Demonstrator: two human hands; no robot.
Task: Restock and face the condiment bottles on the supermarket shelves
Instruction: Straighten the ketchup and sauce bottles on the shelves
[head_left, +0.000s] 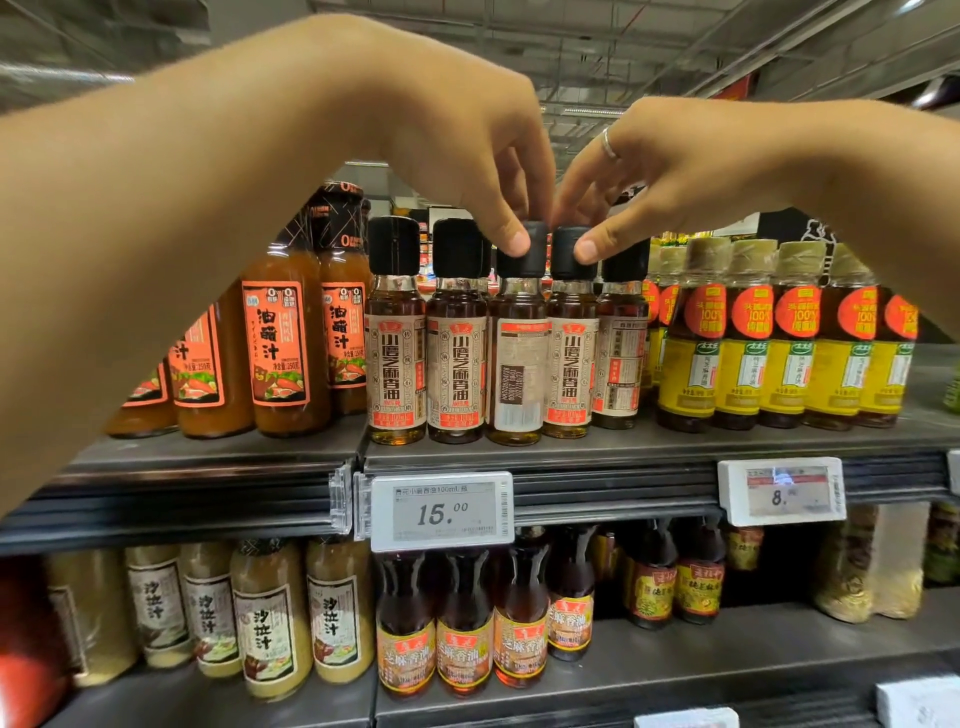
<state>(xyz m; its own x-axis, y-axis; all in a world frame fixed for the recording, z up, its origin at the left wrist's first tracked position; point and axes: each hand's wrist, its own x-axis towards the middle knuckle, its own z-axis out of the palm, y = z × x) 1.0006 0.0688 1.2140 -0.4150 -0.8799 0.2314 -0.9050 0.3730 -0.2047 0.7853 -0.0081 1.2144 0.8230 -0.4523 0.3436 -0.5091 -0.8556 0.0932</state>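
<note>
A row of small sesame oil bottles with black caps and beige labels stands on the upper shelf (597, 449). My left hand (457, 140) pinches the black cap of the third bottle (517, 364), whose back label with a barcode faces out. My right hand (670, 166), with a ring on one finger, pinches the cap of the fourth bottle (570, 358), which shows its front label. The two bottles stand side by side, touching. A fifth bottle (621, 353) to the right shows a side label.
Orange dressing bottles (280, 353) stand to the left on the same shelf, yellow-labelled oil bottles (743, 358) to the right. A price tag reading 15.00 (441, 512) clips to the shelf edge. The lower shelf holds salad dressing bottles (270, 618) and amber sesame oil bottles (462, 629).
</note>
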